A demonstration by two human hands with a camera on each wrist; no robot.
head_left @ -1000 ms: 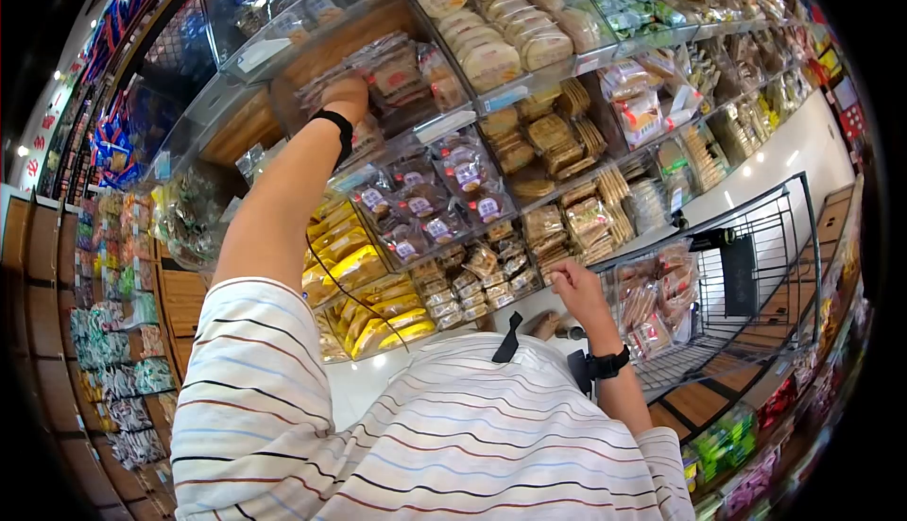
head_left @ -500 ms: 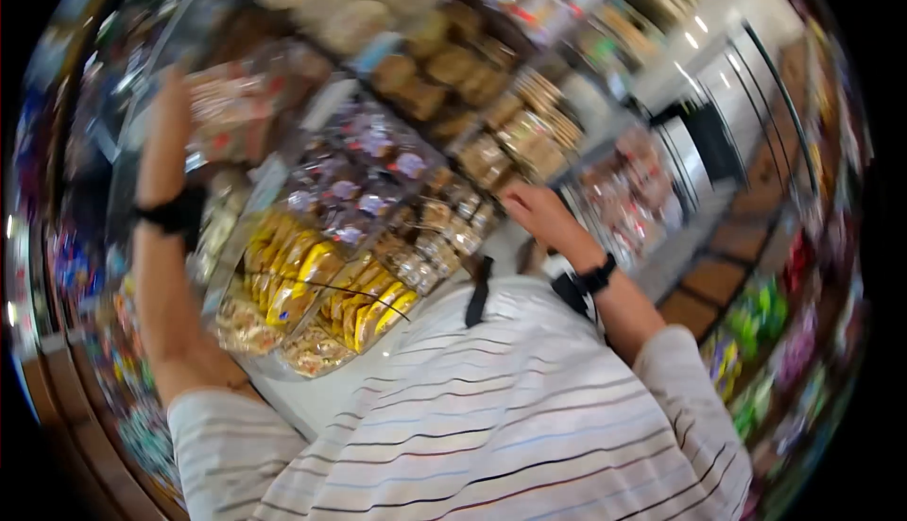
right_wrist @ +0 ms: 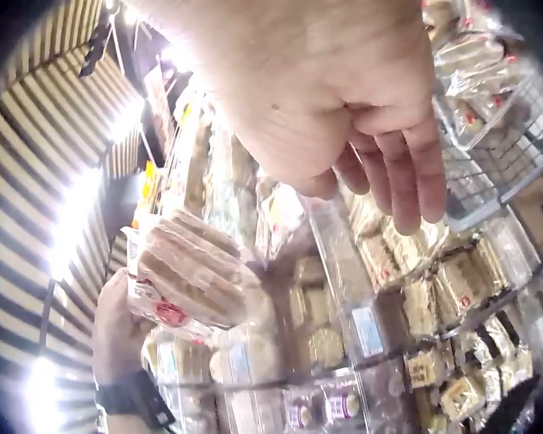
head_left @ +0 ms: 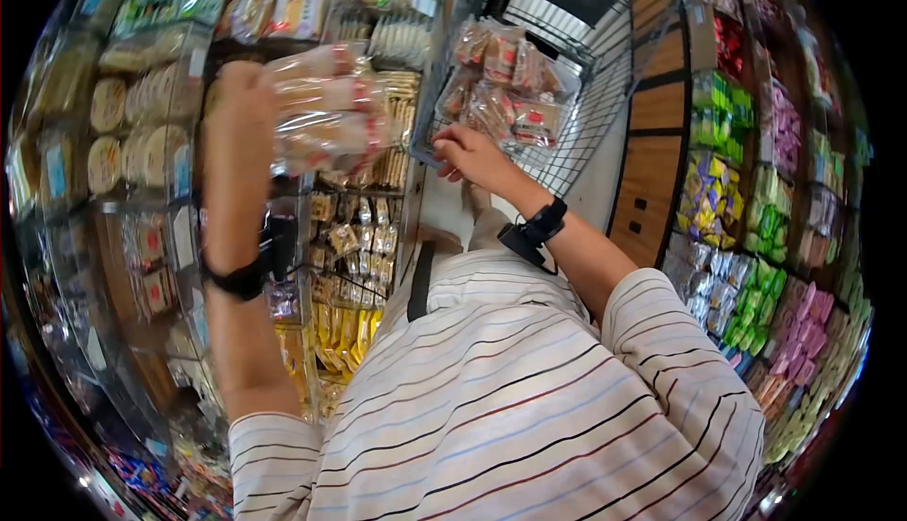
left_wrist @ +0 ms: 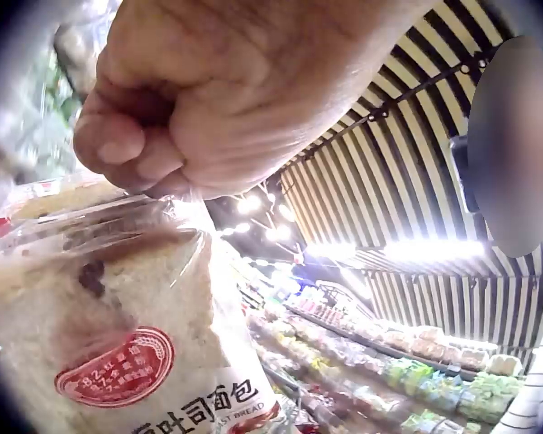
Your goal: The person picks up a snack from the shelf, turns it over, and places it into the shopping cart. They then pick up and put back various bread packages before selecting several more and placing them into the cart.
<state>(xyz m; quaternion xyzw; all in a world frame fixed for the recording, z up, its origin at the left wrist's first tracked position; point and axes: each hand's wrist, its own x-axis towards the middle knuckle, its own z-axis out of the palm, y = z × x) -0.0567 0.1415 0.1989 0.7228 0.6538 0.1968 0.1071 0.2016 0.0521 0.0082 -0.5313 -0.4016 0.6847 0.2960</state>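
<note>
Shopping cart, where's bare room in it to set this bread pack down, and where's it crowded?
Bare wire shows in the cart between the heaped packs and its side by the wooden panel. The corner at the right hand is crowded with those packs. The shelves behind the left hand, which grips the bread pack, look full.

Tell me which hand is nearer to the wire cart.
Right. The right hand is by the rim of the wire cart; the left hand holds bread packets up by the shelves, farther from it.
</note>
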